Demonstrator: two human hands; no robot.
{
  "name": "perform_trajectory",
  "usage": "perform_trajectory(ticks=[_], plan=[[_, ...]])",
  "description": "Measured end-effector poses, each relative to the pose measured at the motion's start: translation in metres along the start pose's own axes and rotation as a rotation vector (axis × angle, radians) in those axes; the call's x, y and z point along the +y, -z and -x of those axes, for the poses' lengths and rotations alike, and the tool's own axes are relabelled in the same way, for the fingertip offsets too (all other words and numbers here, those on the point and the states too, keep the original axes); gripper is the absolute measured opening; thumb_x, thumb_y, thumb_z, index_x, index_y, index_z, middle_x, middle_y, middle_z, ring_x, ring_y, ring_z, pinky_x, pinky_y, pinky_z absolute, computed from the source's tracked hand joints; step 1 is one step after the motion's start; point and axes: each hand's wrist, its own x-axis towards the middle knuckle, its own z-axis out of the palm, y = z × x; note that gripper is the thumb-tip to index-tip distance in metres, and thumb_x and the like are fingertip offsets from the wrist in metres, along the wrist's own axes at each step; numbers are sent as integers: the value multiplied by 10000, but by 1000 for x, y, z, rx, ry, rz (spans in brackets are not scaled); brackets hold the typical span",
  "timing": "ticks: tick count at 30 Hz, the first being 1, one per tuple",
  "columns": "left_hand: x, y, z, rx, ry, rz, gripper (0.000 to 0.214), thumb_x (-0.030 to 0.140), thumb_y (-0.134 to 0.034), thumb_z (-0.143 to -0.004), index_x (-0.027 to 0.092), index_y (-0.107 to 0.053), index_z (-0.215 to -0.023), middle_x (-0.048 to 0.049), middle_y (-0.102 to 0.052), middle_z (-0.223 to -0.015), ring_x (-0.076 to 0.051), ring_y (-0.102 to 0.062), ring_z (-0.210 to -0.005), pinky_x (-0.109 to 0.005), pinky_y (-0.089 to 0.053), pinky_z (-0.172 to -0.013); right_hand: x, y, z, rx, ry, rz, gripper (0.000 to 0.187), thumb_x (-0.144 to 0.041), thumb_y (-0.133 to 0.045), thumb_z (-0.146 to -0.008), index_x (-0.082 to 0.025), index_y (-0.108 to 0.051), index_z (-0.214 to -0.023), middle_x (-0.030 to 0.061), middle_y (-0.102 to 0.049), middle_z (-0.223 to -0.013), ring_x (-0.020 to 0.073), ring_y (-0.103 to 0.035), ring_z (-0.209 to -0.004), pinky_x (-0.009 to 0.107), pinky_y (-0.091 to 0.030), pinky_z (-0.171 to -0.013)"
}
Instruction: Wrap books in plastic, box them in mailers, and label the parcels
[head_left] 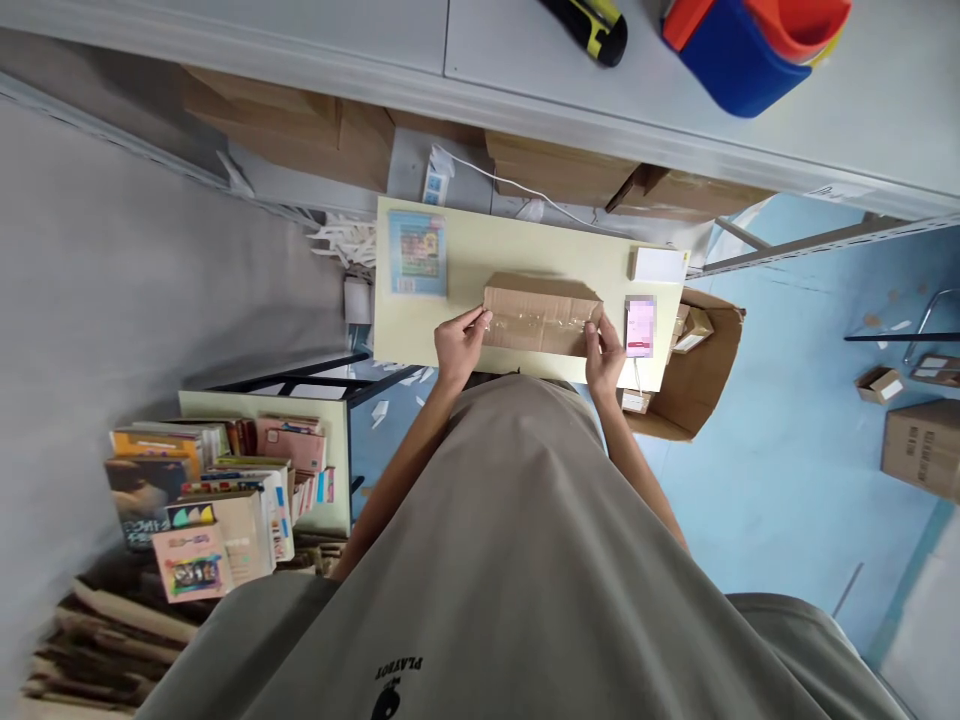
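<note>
A brown cardboard box (536, 318) with shiny clear tape along its face lies at the front of the pale yellow table (510, 235). My left hand (459, 345) pinches its left end between thumb and fingers. At the opposite end, my right hand (604, 355) grips the box the same way. Just right of that hand lies a phone (640, 326) with a lit pink screen. A blue book in a clear wrapper (417, 254) rests on the left part of the table.
A white box (660, 265) sits at the table's back right. An open carton (705, 370) with small parcels stands right of the table. Stacked books (225, 500) fill a side table at left. Overhead, a shelf (525, 95) carries a utility knife (592, 28) and a blue-red holder (742, 60).
</note>
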Motion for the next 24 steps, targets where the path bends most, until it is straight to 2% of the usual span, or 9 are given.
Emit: perform_trajectory(ticks=[3,6,9,12,14,16,19,22,24], plan=[[-7,6,-2,-7,-25,72,293,406,-773,-1065,209,-908,-1235,-112,-876,-1315,-262,-839,-1151,-406,-682,-1102,5,3,1,164,-4,-43,640,-519,-422,-1211,-264,-677,-1740,198,-680,-1590,310,-679,-1509,503,-645,-1194],[-25,5,-9,-32,19,83,263,319,-792,-1015,210,-902,-1228,-107,-856,-1277,-240,-836,-1141,-391,-690,-1108,17,-8,-1,54,-33,-150,655,-455,-459,-1192,-287,-567,-1817,182,-704,-1524,269,-759,-1367,455,-690,-1105],[-51,0,-15,-111,84,65,257,221,-740,-974,198,-904,-1171,-114,-858,-1300,-237,-850,-1178,-379,-668,-1155,36,-31,-4,-83,-120,-256,741,-366,-437,-1161,-176,-408,-1877,231,-681,-1607,233,-784,-1343,402,-692,-1087],[-74,-3,-20,-214,180,-33,251,158,-713,-927,182,-899,-1094,-130,-889,-1245,-274,-859,-1174,-411,-653,-1158,53,-49,-9,-193,-204,-255,727,-311,-433,-1133,-46,-439,-1810,293,-663,-1656,211,-799,-1304,385,-669,-1131],[-82,-2,-30,-239,213,-89,242,137,-697,-910,168,-893,-1047,-146,-903,-1165,-314,-855,-1165,-466,-636,-1177,58,-54,-19,-246,-202,-200,678,-291,-429,-1130,-28,-507,-1750,295,-707,-1628,215,-791,-1335,402,-634,-1196],[-84,-1,-47,-216,209,-104,295,130,-665,-912,153,-891,-1099,-167,-900,-1222,-328,-841,-1215,-488,-614,-1212,56,-54,-36,-225,-177,-160,651,-274,-405,-1136,-21,-530,-1723,298,-733,-1612,219,-765,-1409,410,-595,-1247],[-74,-9,-83,-151,191,-43,460,138,-653,-898,152,-858,-1311,-185,-845,-1438,-309,-805,-1329,-466,-604,-1245,41,-48,-70,-97,-168,-185,662,-277,-360,-1153,-1,-498,-1739,311,-699,-1666,209,-722,-1476,384,-578,-1250],[-58,-20,-113,-151,188,73,509,211,-721,-914,159,-818,-1411,-207,-813,-1486,-322,-790,-1385,-495,-601,-1270,20,-40,-98,-89,-213,-271,686,-363,-368,-1189,-15,-471,-1770,287,-712,-1662,213,-750,-1388,364,-624,-1160],[-48,-23,-122,-163,166,122,507,334,-780,-974,162,-794,-1452,-229,-798,-1506,-341,-783,-1417,-516,-600,-1277,7,-32,-104,-111,-224,-317,732,-456,-390,-1203,-29,-451,-1795,266,-733,-1636,218,-783,-1283,353,-655,-1081]])
